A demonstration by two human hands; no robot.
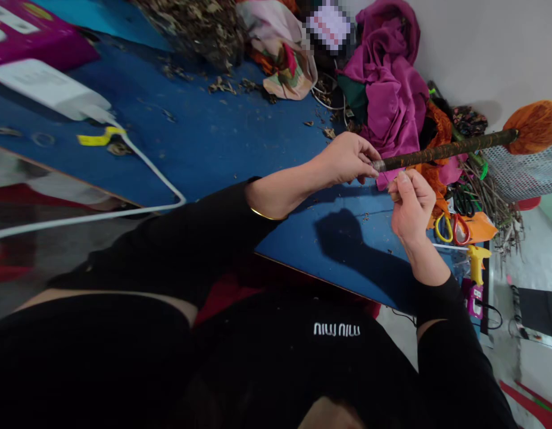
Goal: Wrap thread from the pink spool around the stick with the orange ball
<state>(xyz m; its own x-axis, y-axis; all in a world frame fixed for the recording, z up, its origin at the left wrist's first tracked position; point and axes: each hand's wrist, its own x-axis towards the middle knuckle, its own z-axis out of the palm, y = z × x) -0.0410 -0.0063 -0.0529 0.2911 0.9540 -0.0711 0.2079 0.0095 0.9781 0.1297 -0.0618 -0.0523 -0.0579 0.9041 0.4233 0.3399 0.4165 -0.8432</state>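
Note:
My left hand (349,158) pinches the near end of a dark brown wrapped stem (445,153), just above the table. The stem slants up to the right, with orange threads or streaks along it. At its far end sits a large orange fabric bud (537,126). Just below the stem's near end is my right hand (413,202), its fingers pressed together around something small and brownish that I cannot make out. The two hands are close but apart. Behind them lies a heap of magenta cloth (392,83).
Scissors with yellow and red handles (461,229) and a yellow glue gun (479,262) lie on the right. Dry twigs (499,202) and a wire basket (512,170) stand beyond. Dried leaves (199,27) are piled behind. A white cable (155,170) crosses the blue table (204,143).

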